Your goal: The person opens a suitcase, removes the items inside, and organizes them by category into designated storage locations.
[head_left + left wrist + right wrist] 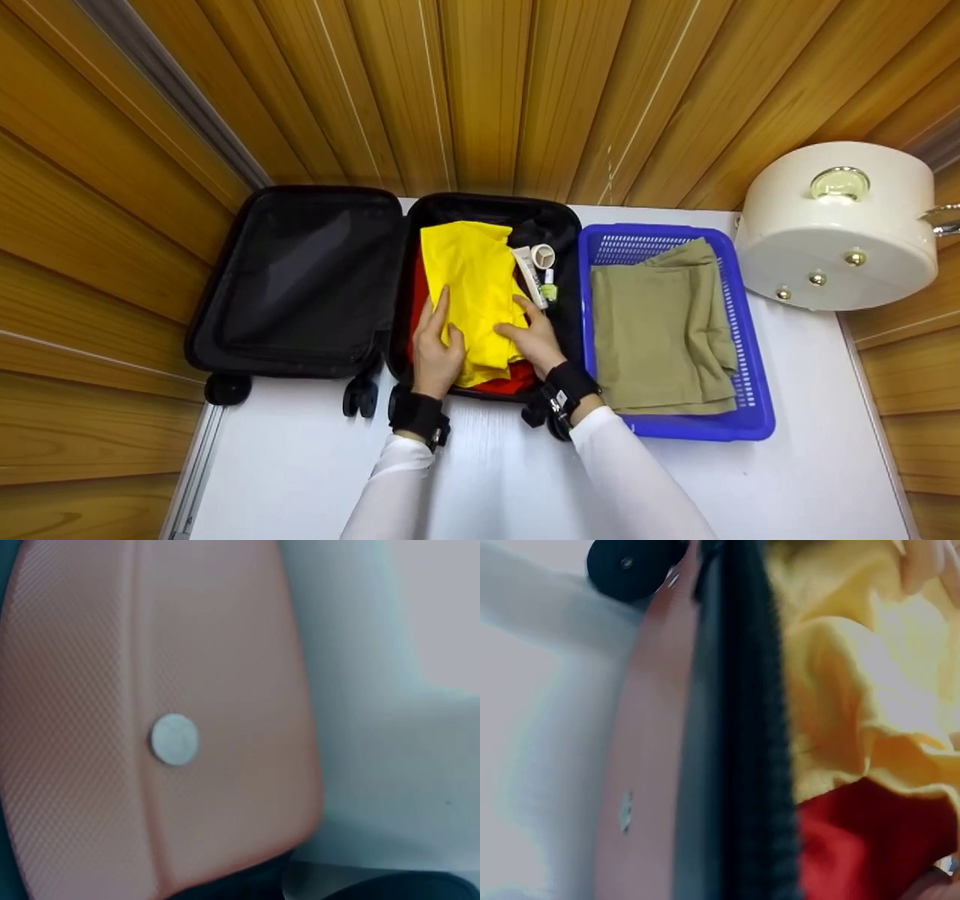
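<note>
A folded yellow cloth (472,274) lies on a red cloth (517,381) in the right half of an open suitcase (491,199). My left hand (436,352) rests on the yellow cloth's lower left side, fingers pointing forward. At its lower right edge, my right hand (536,341) touches the cloth with thumb and fingers extended. To the right of the cloth lie a white tube (529,276), a round jar (542,256) and a small green bottle with a white cap (550,287). The left wrist view shows only the suitcase's pinkish outer shell (225,787) and the white surface.
The suitcase's other half (292,277) lies open at the left, black inside, with wheels (227,389) toward me. Close on the right stands a blue basket (697,429) holding an olive folded cloth (652,337). A cream rounded case (832,217) stands at the far right, near the wooden wall.
</note>
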Demonstrator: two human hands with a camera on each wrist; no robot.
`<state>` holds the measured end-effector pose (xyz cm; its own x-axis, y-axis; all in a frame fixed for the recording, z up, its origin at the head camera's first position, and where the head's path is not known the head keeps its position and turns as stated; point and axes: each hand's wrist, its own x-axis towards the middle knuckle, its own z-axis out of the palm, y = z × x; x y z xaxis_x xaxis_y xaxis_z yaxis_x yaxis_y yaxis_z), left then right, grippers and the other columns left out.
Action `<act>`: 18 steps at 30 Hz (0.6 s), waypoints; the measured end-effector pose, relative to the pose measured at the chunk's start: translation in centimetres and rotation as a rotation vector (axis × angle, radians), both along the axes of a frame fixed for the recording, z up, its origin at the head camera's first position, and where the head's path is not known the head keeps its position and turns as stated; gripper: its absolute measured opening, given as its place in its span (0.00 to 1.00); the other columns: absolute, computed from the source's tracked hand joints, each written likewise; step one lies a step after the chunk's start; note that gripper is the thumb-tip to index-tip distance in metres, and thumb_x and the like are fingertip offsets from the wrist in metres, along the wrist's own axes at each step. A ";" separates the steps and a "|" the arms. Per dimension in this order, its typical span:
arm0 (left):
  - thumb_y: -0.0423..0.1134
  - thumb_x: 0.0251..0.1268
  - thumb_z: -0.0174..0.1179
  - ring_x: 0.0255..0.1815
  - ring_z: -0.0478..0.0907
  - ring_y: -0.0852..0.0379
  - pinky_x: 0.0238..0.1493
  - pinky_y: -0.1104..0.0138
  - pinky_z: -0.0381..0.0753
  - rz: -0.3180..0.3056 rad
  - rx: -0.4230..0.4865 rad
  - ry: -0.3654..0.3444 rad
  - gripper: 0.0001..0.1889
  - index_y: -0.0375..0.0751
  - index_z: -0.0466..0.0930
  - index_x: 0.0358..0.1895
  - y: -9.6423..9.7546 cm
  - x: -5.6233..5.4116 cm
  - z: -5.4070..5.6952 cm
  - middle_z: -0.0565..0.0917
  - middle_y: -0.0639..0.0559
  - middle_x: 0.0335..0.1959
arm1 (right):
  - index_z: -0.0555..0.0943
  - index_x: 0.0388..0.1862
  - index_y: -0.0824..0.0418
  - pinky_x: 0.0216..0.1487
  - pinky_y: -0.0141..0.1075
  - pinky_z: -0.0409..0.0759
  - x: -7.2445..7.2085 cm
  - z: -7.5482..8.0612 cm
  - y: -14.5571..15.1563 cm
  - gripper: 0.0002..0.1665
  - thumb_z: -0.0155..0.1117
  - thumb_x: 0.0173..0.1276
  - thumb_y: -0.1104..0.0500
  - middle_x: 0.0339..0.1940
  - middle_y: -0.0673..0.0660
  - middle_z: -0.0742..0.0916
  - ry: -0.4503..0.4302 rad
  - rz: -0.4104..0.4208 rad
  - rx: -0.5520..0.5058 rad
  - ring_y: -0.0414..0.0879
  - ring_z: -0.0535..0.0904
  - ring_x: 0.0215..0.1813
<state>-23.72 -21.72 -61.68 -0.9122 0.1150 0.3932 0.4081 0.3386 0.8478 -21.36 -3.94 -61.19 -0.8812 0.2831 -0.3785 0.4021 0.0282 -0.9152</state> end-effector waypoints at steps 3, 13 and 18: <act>0.18 0.60 0.57 0.75 0.68 0.37 0.73 0.54 0.70 -0.011 0.009 0.050 0.36 0.34 0.71 0.75 0.2 0.2 0.1 0.69 0.31 0.75 | 0.67 0.79 0.65 0.72 0.48 0.71 0.1 0.4 0.0 0.46 0.73 0.63 0.65 0.77 0.68 0.72 -0.013 0.022 0.008 0.61 0.72 0.72; 0.18 0.59 0.58 0.76 0.67 0.38 0.74 0.60 0.67 -0.005 0.044 0.115 0.36 0.32 0.70 0.75 0.1 1.3 2.3 0.68 0.31 0.76 | 0.70 0.79 0.57 0.80 0.52 0.60 0.8 3.0 0.7 0.43 0.70 0.64 0.67 0.80 0.68 0.68 0.134 0.108 0.239 0.62 0.59 0.82; 0.19 0.59 0.59 0.76 0.67 0.37 0.75 0.61 0.65 0.000 0.074 0.156 0.36 0.31 0.70 0.74 0.8 2.3 4.4 0.68 0.31 0.75 | 0.71 0.79 0.56 0.77 0.49 0.65 1.6 5.0 1.6 0.42 0.69 0.65 0.69 0.76 0.64 0.74 0.302 0.112 0.301 0.57 0.67 0.77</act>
<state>-21.42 -20.93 -57.24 -0.8393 0.0802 0.5377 0.5368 0.2778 0.7966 -19.71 -2.32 -56.17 -0.9711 0.2382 -0.0147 0.0974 0.3394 -0.9356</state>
